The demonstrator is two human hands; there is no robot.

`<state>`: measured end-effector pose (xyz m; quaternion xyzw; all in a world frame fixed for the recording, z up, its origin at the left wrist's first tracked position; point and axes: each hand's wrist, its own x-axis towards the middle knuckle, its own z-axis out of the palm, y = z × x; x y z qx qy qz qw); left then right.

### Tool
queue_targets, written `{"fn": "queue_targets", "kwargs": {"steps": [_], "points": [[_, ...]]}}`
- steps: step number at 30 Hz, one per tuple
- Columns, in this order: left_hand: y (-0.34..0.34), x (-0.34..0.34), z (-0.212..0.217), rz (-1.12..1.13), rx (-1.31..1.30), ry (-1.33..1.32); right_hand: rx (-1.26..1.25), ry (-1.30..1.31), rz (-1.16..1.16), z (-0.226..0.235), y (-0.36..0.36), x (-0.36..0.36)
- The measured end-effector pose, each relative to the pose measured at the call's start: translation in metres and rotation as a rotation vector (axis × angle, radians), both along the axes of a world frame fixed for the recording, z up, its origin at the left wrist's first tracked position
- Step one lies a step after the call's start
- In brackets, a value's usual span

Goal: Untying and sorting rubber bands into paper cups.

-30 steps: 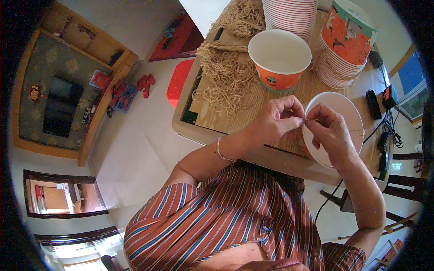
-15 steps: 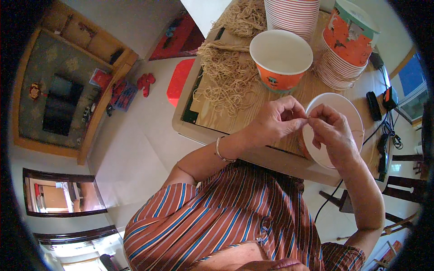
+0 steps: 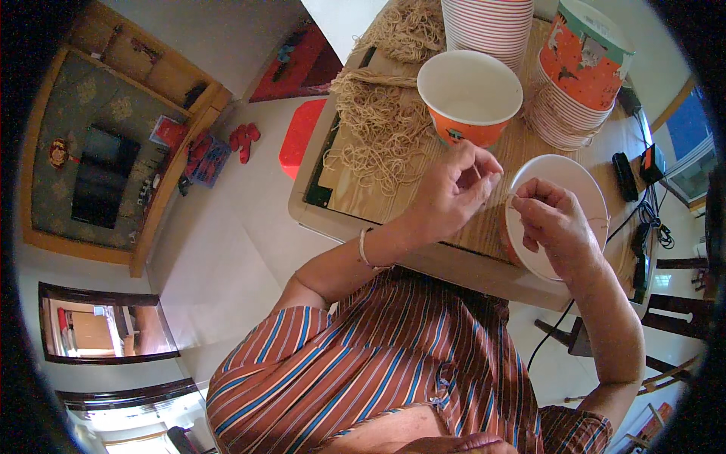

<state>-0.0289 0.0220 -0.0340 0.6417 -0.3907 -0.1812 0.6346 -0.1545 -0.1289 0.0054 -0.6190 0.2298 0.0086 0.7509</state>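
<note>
Parting from right hand [image 3: 556, 222], left hand [image 3: 452, 193] moves away.

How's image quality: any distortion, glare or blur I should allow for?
Head view: black fisheye vignette at the rim, and the wooden wall-unit frame bends; head view: the lower-left opening glares white; head view: the nearer twine pile reads clearly, but fine detail at the right hand is hard to resolve.

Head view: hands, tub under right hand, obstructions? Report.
Left hand curled, apart from right hand. Right hand pinched, contents unclear. White-lined tub below, partly hidden by it; second tub beyond left hand.
</note>
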Motion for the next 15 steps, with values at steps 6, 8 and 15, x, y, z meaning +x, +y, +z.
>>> {"fn": "queue_targets", "kwargs": {"steps": [6, 8, 15], "points": [[0.004, -0.014, 0.001, 0.03, 0.009, -0.487, 0.09, 0.037, 0.005, 0.002, -0.001, 0.0], [0.003, -0.016, 0.003, 0.041, 0.018, -0.53, 0.154, 0.039, 0.033, 0.002, -0.002, 0.0], [0.002, -0.014, 0.004, 0.072, 0.012, -0.666, 0.296, 0.035, 0.04, 0.002, -0.002, -0.001]]}}
